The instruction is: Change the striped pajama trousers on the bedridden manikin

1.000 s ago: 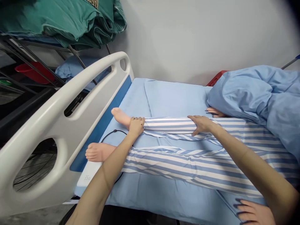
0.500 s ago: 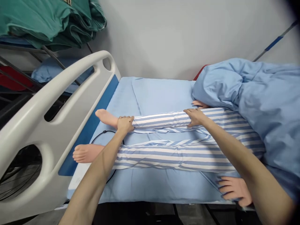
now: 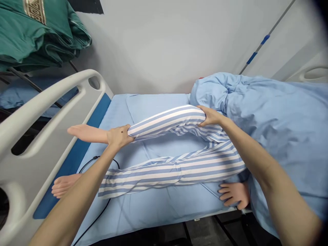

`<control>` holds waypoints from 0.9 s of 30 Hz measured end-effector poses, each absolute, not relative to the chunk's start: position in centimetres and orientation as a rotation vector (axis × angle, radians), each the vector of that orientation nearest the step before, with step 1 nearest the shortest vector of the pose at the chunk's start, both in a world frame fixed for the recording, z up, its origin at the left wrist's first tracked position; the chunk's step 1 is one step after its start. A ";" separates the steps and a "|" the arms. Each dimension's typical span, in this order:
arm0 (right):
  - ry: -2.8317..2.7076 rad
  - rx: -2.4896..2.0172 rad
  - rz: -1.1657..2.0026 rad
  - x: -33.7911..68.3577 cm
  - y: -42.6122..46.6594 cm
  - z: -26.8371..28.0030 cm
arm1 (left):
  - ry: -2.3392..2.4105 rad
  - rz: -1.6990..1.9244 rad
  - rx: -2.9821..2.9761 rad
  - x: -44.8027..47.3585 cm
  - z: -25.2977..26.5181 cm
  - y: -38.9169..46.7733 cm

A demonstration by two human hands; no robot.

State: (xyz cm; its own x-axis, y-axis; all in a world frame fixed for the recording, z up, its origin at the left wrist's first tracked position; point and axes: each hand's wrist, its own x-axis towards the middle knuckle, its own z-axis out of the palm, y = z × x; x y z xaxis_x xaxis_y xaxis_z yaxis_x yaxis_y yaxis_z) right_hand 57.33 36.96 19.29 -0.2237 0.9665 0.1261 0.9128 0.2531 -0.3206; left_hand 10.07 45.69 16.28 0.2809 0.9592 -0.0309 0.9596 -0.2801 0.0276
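Observation:
A manikin in blue-and-white striped trousers lies on the bed. Its far leg (image 3: 164,121) is lifted off the sheet and bent at the knee. My left hand (image 3: 119,135) is wrapped round that leg at the ankle, by the trouser cuff, with the bare far foot (image 3: 84,132) pointing left beyond it. Just above the bent knee, my right hand (image 3: 212,116) grips the same leg through the cloth; its underside is hidden. The near leg (image 3: 169,174) lies straight on the mattress, its foot (image 3: 64,184) partly behind my left forearm.
A pale footboard (image 3: 48,99) with a blue panel stands at the left. A bunched blue quilt (image 3: 271,130) covers the manikin's upper body. One manikin hand (image 3: 234,194) rests at the bed's near edge. A black cable (image 3: 101,213) crosses the blue sheet (image 3: 153,99).
The far leg has risen from the sheet and its knee has bent upward. Both my hands have moved with it, still gripping. The view has shifted right.

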 end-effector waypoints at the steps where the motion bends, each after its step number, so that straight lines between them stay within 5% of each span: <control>1: -2.191 -1.746 0.270 57.9 36.6 20.1 | 1.870 0.003 2.483 10.8 16.8 45.3; 18: -2.075 -1.854 0.371 60.1 35.0 23.5 | 1.865 0.240 2.174 17.4 10.8 40.9; 27: -2.070 -1.983 0.265 60.6 36.0 22.2 | 1.829 0.152 2.364 14.2 14.8 43.1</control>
